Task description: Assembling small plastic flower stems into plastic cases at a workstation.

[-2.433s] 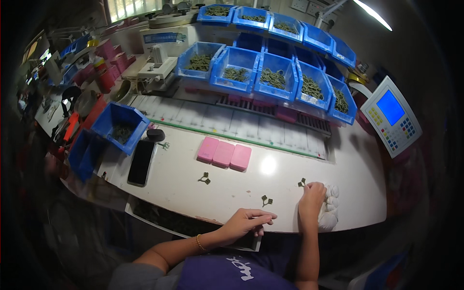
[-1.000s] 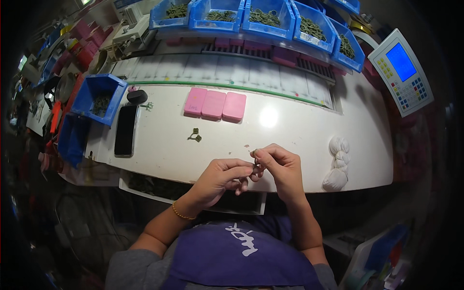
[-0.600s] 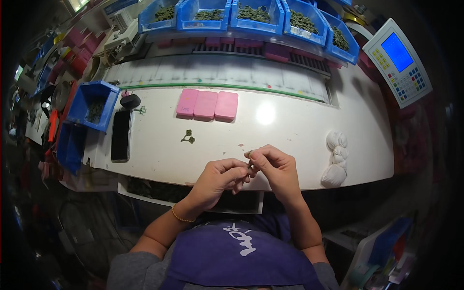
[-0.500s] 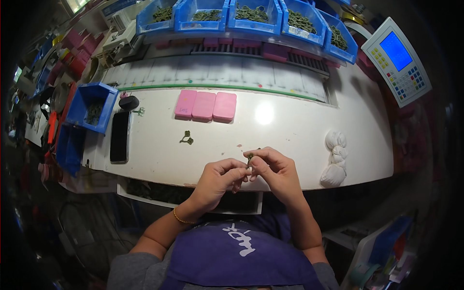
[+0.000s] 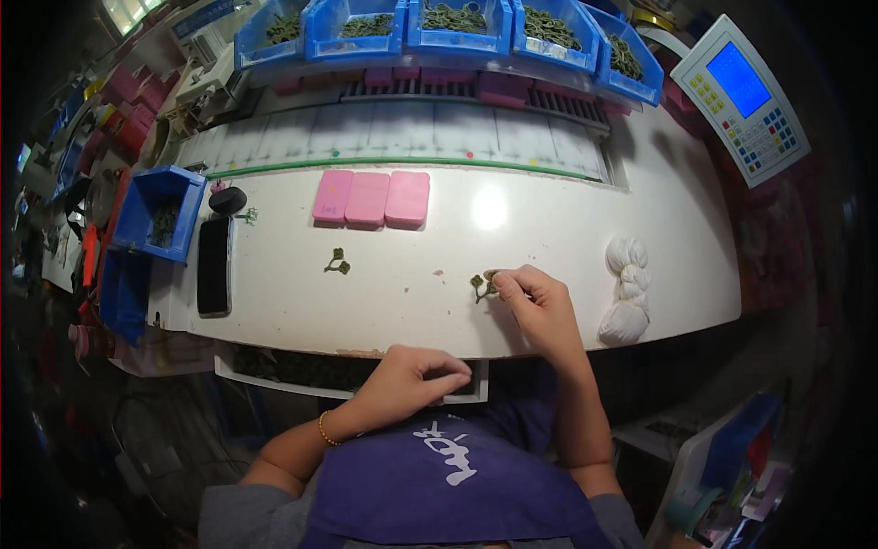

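Between thumb and fingertips my right hand (image 5: 541, 309) pinches a small dark-green forked piece (image 5: 477, 285) with lumpy ends, just over the white tabletop. Lower down and to the left, my left hand (image 5: 416, 377) is closed above the drawer at the table's front edge. Its thumb lies along the fingers, and I cannot make out whether anything is between them. A similar green forked piece (image 5: 338, 263) lies on the tabletop. Three pink blocks (image 5: 367, 199) rest side by side behind it.
Several blue bins (image 5: 457, 37) of green pieces line the back. At left are a blue bin (image 5: 187, 206), a phone (image 5: 215, 265) and a black case (image 5: 228, 200). White knotted cloth (image 5: 629, 288) and a keypad screen (image 5: 741, 101) are at right. Below the edge sits an open drawer (image 5: 274, 382).
My hands have parted: the left has drawn back down toward the drawer, while the right has moved slightly right with the green forked piece. The view has shifted a little.
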Tool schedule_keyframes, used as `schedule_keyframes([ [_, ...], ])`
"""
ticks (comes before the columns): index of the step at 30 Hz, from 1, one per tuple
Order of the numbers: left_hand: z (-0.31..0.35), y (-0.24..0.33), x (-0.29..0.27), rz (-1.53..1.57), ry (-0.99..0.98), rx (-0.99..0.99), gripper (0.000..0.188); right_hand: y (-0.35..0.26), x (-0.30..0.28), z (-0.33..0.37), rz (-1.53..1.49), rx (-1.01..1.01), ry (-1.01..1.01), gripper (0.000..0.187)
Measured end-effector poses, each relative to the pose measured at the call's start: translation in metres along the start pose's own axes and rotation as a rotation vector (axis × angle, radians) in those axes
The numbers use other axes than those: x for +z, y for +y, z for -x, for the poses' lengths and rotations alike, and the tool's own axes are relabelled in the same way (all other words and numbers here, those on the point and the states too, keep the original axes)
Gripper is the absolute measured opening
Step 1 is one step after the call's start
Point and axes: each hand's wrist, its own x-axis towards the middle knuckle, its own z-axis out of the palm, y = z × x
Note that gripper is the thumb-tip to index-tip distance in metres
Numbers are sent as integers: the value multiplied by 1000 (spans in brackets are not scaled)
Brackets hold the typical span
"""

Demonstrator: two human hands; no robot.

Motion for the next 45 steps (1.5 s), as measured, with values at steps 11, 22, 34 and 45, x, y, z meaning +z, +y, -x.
schedule_keyframes([
  [11,22,-42,-12,-82,112,-68,26,42,-19,-2,389,-286,265,33],
  [22,14,-74,-13,1296,-67,-348,51,0,123,-33,629,-762,-222,57],
  [34,3,-155,-7,2014,-579,-57,46,18,91,53,249,-803,-498,23],
  [45,8,-79,-17,1564,-382,-217,34,-13,53,44,179,-889,-302,23],
])
